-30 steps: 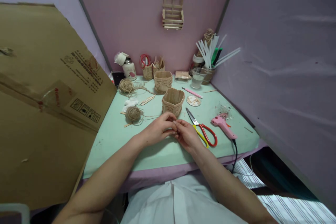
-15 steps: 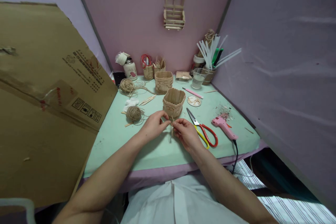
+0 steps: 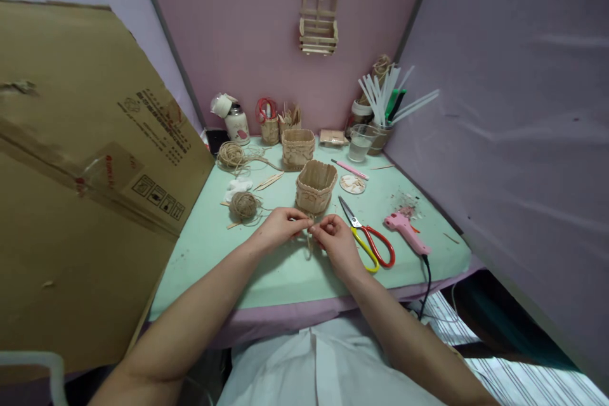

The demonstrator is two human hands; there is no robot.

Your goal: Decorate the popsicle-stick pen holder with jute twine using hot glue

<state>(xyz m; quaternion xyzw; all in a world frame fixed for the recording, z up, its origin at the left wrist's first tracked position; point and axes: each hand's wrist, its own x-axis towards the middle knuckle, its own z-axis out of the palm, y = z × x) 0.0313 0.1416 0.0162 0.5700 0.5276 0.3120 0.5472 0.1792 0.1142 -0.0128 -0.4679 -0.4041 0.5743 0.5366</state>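
Right now, your left hand (image 3: 283,227) and right hand (image 3: 337,242) meet fingertip to fingertip, both pinching a thin piece of twine (image 3: 309,248), with a pale loop of it hanging below your fingers over the worktop (image 3: 190,257). How the strand runs between your fingertips is too small to tell. Just beyond them stands a wooden basket (image 3: 314,198), upright, with a scalloped rim. Close by your right hand lie the scissors (image 3: 353,220), blades pointing away from you, one handle red and the other yellow. Near your left hand sits a ball of twine (image 3: 244,205), and behind it a white wad (image 3: 238,186). Farther right, a pink glue gun (image 3: 406,231) lies on its side beside a scatter of scraps (image 3: 406,205). Past the front basket you have a round dish (image 3: 353,184) of pale bits, a pink pen (image 3: 349,169) and a second basket (image 3: 298,149), with a loose coil of twine (image 3: 231,155) to its left. At the back stand a white bottle (image 3: 236,125) on the left and a clear cup (image 3: 359,147) on the right, near a bunch of white sticks (image 3: 378,95). On the pink wall hangs a small wooden rack (image 3: 318,38), and a large cardboard box (image 3: 85,222) stands along your left side
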